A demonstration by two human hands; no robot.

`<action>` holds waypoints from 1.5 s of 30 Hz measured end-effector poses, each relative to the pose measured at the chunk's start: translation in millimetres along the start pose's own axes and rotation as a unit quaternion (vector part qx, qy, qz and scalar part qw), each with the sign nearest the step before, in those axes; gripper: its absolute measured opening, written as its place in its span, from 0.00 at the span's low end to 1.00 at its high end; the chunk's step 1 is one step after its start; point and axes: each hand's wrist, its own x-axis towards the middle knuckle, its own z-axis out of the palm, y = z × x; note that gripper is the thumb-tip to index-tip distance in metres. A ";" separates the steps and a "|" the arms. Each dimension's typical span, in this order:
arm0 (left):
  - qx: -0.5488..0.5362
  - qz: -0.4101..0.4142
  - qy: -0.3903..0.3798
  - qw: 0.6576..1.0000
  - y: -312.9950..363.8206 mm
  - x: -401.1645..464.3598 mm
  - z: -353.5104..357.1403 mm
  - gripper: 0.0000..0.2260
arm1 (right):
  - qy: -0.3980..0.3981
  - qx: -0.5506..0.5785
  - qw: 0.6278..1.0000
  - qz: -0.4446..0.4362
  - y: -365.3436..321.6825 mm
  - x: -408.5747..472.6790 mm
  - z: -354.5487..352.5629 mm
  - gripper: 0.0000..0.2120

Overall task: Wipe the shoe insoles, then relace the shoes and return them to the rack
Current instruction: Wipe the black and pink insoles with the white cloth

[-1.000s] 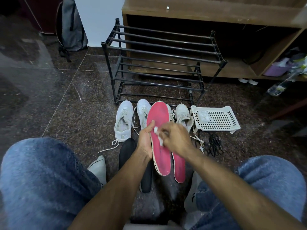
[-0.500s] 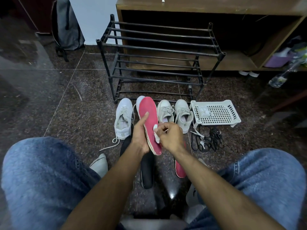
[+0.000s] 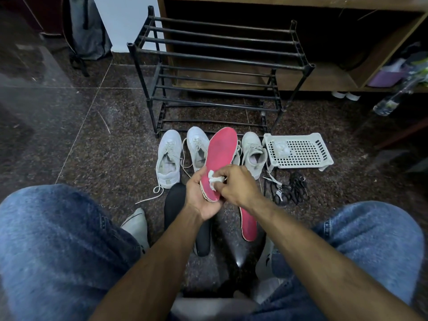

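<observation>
Left hand (image 3: 203, 198) gripping pink insole (image 3: 218, 158), tilted flatter than before; right hand (image 3: 238, 184) pinching white wipe (image 3: 214, 180), now rubbing nearer heel; wiping unfinished.

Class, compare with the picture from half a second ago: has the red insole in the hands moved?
Yes. The held red insole now lies across the third white shoe; earlier it covered the second white shoe, so it swung rightward.

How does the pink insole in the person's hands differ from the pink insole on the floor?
The held pink insole is raised, gripped at its heel end by the left hand; the second pink insole lies flat on the floor, untouched. The right hand presses a white wipe on the held one only. The floor one is partly hidden by the right forearm. Both share colour and shape.
</observation>
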 end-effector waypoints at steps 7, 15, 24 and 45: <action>0.004 0.005 0.018 1.000 -0.7 2.4 -8.4 0.20 | -0.054 -0.110 0.992 -0.043 -0.9 -7.0 3.8 0.15; 0.020 0.030 0.112 0.993 -7.9 22.5 -29.6 0.16 | -0.209 -0.056 0.976 0.012 14.9 5.2 14.6 0.09; 0.357 -0.046 0.253 0.898 -47.2 66.5 -118.2 0.14 | -0.256 -0.109 0.939 0.202 143.7 9.2 34.3 0.04; 0.523 -0.125 0.229 0.812 -67.2 134.0 -133.1 0.14 | -0.076 0.073 0.900 0.423 240.2 52.1 127.0 0.05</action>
